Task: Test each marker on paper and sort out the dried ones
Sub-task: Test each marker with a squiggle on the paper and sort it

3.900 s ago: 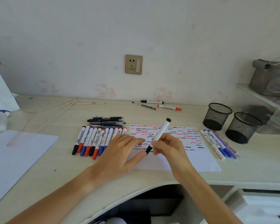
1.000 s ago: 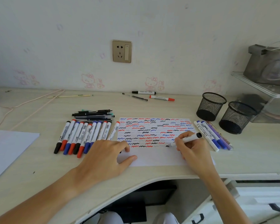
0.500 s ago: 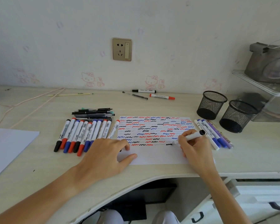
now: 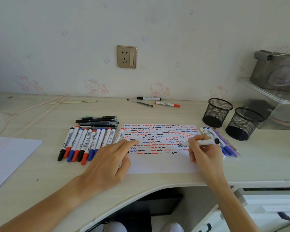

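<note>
The black marker (image 4: 199, 142), uncapped seconds ago, is being gripped in the right hand (image 4: 206, 153) and drawn across the paper (image 4: 161, 164), which is being pressed flat by the open-fingered left hand (image 4: 107, 163), so its ink is being tested.

Nothing legible. The row of markers (image 4: 84, 143) beside the left hand (image 4: 107, 163) carries printed barrel labels and barcodes, too small to read; likewise the marker (image 4: 200, 142) in the right hand (image 4: 206, 153).

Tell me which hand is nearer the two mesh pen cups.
Right. The right hand writes just left of the mesh pen cups; the left hand rests across the paper, farther away.
</note>
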